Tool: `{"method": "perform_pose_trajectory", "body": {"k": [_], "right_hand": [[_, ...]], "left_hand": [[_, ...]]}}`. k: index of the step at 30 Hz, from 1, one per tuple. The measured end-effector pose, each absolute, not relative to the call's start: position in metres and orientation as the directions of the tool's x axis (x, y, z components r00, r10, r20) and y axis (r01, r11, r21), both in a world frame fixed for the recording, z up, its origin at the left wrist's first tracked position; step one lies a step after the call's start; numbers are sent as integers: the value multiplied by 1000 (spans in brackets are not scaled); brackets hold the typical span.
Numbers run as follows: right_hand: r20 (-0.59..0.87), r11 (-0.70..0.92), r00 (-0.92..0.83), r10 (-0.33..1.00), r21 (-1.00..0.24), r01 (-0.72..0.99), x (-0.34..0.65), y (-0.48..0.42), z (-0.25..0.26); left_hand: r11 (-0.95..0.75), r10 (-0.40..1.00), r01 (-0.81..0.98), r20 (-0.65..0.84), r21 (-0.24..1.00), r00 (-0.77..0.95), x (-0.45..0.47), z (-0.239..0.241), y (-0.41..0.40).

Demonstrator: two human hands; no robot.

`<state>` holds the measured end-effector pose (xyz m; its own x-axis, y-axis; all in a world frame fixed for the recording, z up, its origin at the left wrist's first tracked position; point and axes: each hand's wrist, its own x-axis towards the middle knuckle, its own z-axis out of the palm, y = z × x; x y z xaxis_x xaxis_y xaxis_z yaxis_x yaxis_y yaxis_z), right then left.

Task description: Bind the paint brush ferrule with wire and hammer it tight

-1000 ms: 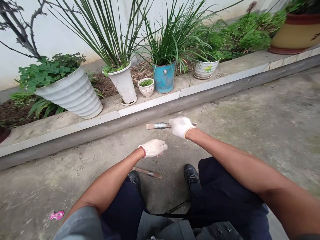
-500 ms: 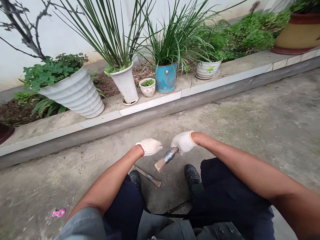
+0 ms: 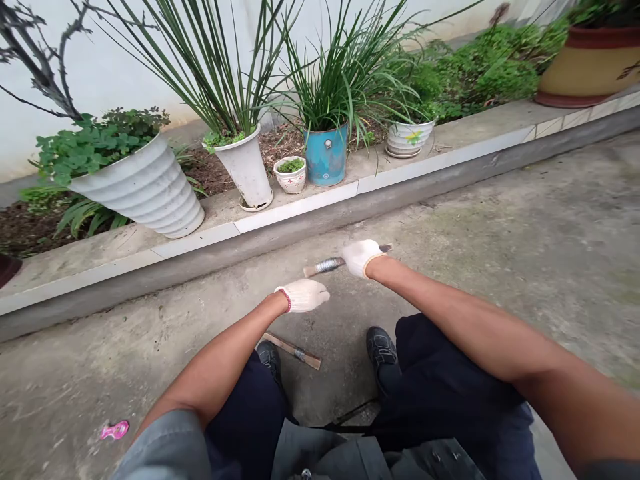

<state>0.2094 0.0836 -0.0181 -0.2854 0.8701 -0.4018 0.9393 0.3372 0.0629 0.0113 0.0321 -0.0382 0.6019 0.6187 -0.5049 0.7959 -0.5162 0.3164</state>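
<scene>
Both my hands wear white knit gloves. My right hand (image 3: pixel 361 257) is closed around a wooden stick wound with silvery wire (image 3: pixel 324 266), held roughly level above the concrete ground. My left hand (image 3: pixel 304 295) hovers just below and left of it, fingers curled together; what they pinch, if anything, is too small to name. A second wire-wrapped stick (image 3: pixel 294 351) lies on the ground between my shoes, under my left wrist.
A raised tiled kerb (image 3: pixel 295 210) runs across ahead, carrying a ribbed white pot (image 3: pixel 143 190), a tall white pot (image 3: pixel 247 170), a small white bowl pot (image 3: pixel 291 179), a blue pot (image 3: pixel 326 157) and more. A pink object (image 3: pixel 115 431) lies on the concrete at lower left.
My right hand dipped the stick's wrapped end down toward the ground, then raised it back to nearly level. My left hand stayed almost in place.
</scene>
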Motion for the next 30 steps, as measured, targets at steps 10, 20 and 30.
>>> {"method": "perform_pose_trajectory", "body": {"k": [10,20,30], "right_hand": [[-647,690,-659,383,-274,670,215,67,-13],[-293,358,-588,754,-568,741,233,82,4],[-398,330,-277,875,73,941,208,86,-11]], "left_hand": [[-596,659,771,-410,226,630,-14,-34,47],[-307,683,820,-489,483,543,-4,-29,40],[-423,659,810,-476,406,583,4,-26,41]]}}
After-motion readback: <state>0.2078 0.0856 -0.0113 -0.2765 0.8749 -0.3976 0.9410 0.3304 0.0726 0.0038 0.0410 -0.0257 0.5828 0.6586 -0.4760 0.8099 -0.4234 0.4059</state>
